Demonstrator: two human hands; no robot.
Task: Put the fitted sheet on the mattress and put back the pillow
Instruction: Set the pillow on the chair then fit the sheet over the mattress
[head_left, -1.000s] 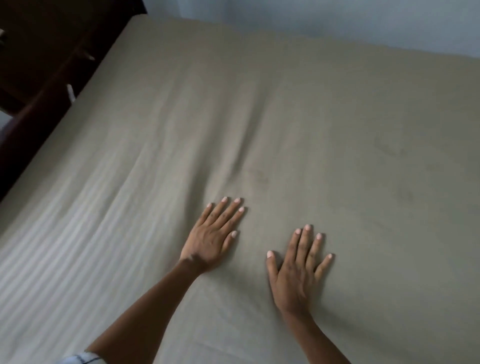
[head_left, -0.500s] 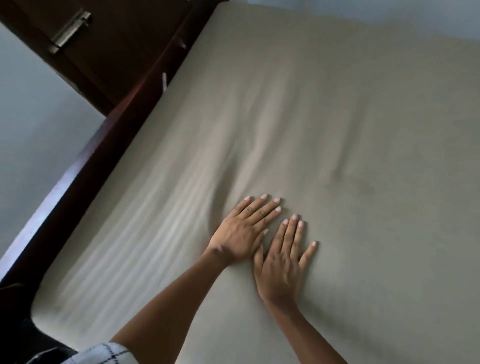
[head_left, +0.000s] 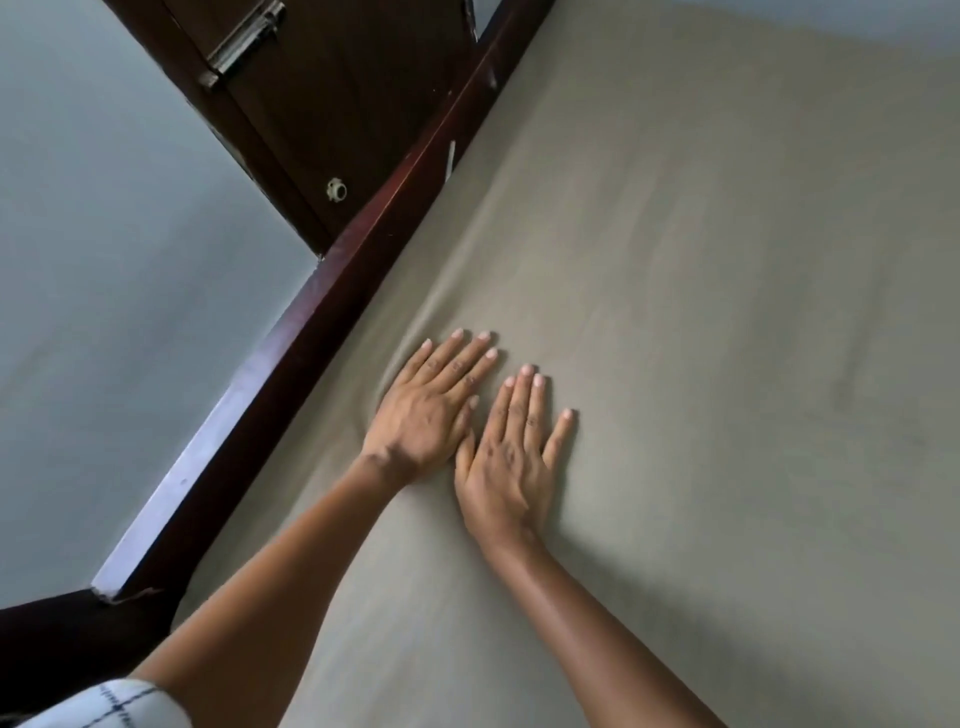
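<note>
Head view, nearest first: a checked sleeve (head_left: 104, 706) sits at the bottom left corner, and both bare forearms reach out from it over the bed. The left hand (head_left: 421, 415) and right hand (head_left: 511, 457) lie flat, palms down, with fingers straight and slightly spread. They press on the sheet (head_left: 727, 312) and grip nothing.

A second ago the hands were apart, nearer the middle of the bed. Now they are side by side, apparently touching at the thumb, and they have slid close to the dark wooden bed frame (head_left: 291, 353) on the left. A small ripple of cloth is bunched just ahead of the left hand, toward that edge.

The sheet covers all of the mattress that shows and looks mostly smooth. I judge this to be final smoothing, with slack being pushed to the side. Beyond the frame are a dark wooden door (head_left: 322, 104) and a pale wall (head_left: 104, 260). The pillow is not in view and has yet to go back.
</note>
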